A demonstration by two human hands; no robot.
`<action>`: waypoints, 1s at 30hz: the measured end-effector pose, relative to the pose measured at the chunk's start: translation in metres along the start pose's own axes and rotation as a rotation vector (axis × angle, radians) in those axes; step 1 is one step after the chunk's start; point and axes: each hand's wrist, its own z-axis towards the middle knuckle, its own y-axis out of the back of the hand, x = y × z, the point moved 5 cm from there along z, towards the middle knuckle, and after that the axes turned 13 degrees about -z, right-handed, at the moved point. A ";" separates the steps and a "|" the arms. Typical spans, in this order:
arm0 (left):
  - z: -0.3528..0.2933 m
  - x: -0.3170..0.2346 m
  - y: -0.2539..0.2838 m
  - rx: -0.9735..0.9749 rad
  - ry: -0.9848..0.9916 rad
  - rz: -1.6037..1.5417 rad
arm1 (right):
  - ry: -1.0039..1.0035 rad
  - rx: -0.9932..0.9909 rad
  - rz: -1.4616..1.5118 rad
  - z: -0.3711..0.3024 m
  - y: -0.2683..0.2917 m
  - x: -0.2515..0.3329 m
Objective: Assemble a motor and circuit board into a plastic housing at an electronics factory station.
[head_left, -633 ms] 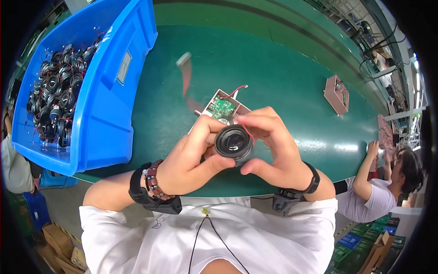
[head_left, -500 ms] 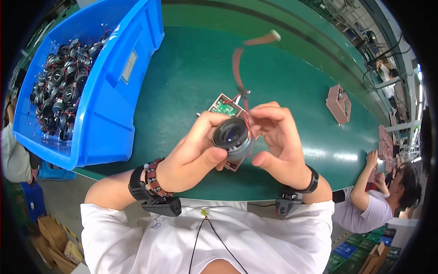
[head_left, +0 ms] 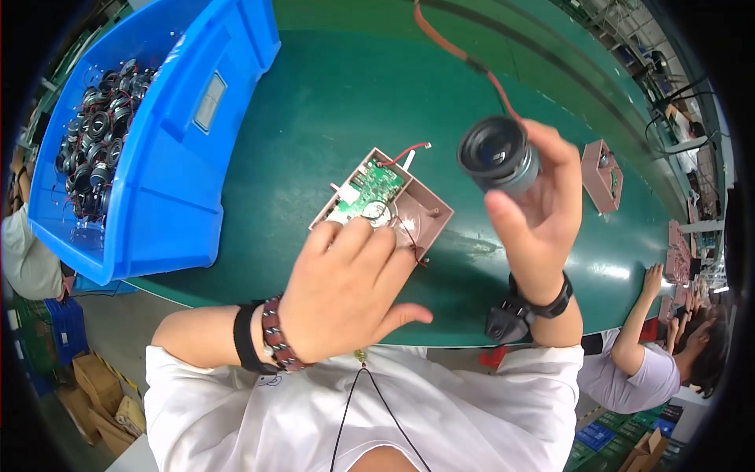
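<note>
My right hand (head_left: 543, 200) is raised at right of centre, fingers and thumb around a small round speaker (head_left: 494, 153) with a black rim. A red-brown wire (head_left: 444, 38) trails up from the speaker toward the far side. My left hand (head_left: 346, 283) lies over the near side of an open pinkish-brown plastic box (head_left: 425, 220). Its fingers bend down at the box, their tips hidden, while the thumb sticks out apart to the right. Inside the box sit a green circuit board (head_left: 377, 185) and a short red wire (head_left: 405, 154) with a white plug.
A large blue bin (head_left: 177, 157) of similar speakers (head_left: 98, 141) stands on the left of the green table (head_left: 291, 102). Another pinkish-brown box (head_left: 602, 175) lies at the right. A co-worker (head_left: 637, 366) sits beyond, beside several more boxes (head_left: 678, 256).
My right hand has taken the speaker from my left hand and lifted it right and away from me, its wire swinging along. My left hand has come down onto the box, now in plainer sight.
</note>
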 end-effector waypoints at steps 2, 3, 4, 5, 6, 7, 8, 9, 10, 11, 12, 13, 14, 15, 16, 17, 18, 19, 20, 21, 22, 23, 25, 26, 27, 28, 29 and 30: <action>-0.007 0.003 -0.013 0.020 -0.027 -0.001 | -0.119 -0.001 0.131 0.003 -0.001 -0.008; -0.010 0.006 -0.020 0.028 -0.064 0.006 | -0.130 -0.002 0.127 0.002 0.000 -0.014; -0.012 0.007 -0.024 0.033 -0.100 0.013 | -0.023 0.178 0.047 -0.001 -0.009 -0.016; -0.013 0.009 -0.020 0.040 -0.097 0.008 | 0.085 0.356 -0.026 -0.007 -0.019 -0.018; -0.014 0.011 -0.013 0.077 -0.098 0.009 | 0.078 0.357 -0.023 -0.012 -0.023 -0.022; -0.014 0.013 -0.006 0.112 -0.098 0.010 | 0.106 0.441 -0.017 -0.020 -0.034 -0.023; -0.017 0.017 -0.001 0.147 -0.095 0.011 | 0.135 0.528 -0.008 -0.026 -0.044 -0.022; -0.019 0.022 0.004 0.150 -0.090 0.007 | 0.130 0.531 -0.003 -0.027 -0.045 -0.022; -0.021 0.030 0.012 0.054 -0.056 0.054 | 0.131 0.545 -0.019 -0.027 -0.046 -0.021; -0.021 0.038 0.019 -0.044 -0.024 0.102 | 0.132 0.559 -0.036 -0.026 -0.046 -0.019; -0.018 0.045 0.019 -0.041 -0.018 0.098 | 0.132 0.573 -0.055 -0.026 -0.046 -0.017; -0.016 0.055 0.021 -0.057 0.023 0.096 | 0.131 0.578 -0.047 -0.026 -0.046 -0.014; -0.014 0.064 0.022 -0.073 0.063 0.093 | 0.091 0.572 -0.080 -0.026 -0.044 -0.013; -0.013 0.070 0.025 -0.093 0.103 0.095 | 0.057 0.566 -0.114 -0.024 -0.042 -0.012; -0.011 0.071 0.025 -0.095 0.111 0.096 | 0.022 0.559 -0.150 -0.023 -0.040 -0.010; -0.006 0.069 0.023 -0.064 0.135 -0.022 | 0.025 0.564 -0.146 -0.022 -0.039 -0.006; -0.003 0.071 0.020 -0.041 0.165 -0.146 | -0.004 0.595 -0.167 -0.020 -0.042 -0.005; -0.001 0.073 0.017 -0.019 0.194 -0.272 | -0.033 0.626 -0.188 -0.018 -0.044 -0.004; 0.001 0.075 0.015 -0.028 0.203 -0.273 | -0.060 0.651 -0.210 -0.018 -0.044 -0.004; 0.004 0.079 0.012 -0.026 0.214 -0.351 | -0.055 0.663 -0.206 -0.017 -0.044 -0.004; 0.005 0.084 0.008 -0.024 0.226 -0.428 | -0.009 0.630 -0.255 -0.015 -0.042 -0.004; 0.006 0.088 0.004 -0.022 0.239 -0.503 | 0.038 0.593 -0.300 -0.013 -0.041 -0.003; 0.010 0.095 -0.005 -0.009 0.281 -0.631 | 0.092 0.561 -0.330 -0.008 -0.040 -0.004; 0.012 0.098 -0.012 0.010 0.308 -0.763 | 0.155 0.555 -0.382 -0.003 -0.039 -0.004; 0.012 0.100 -0.018 0.030 0.333 -0.895 | 0.218 0.546 -0.435 0.001 -0.039 -0.003; 0.014 0.100 -0.024 0.034 0.335 -0.896 | 0.272 0.530 -0.496 0.002 -0.038 -0.003; 0.016 0.099 -0.029 0.008 0.316 -0.986 | 0.267 0.528 -0.495 0.002 -0.039 -0.004; 0.018 0.097 -0.032 -0.017 0.295 -1.076 | 0.252 0.543 -0.466 0.001 -0.041 -0.005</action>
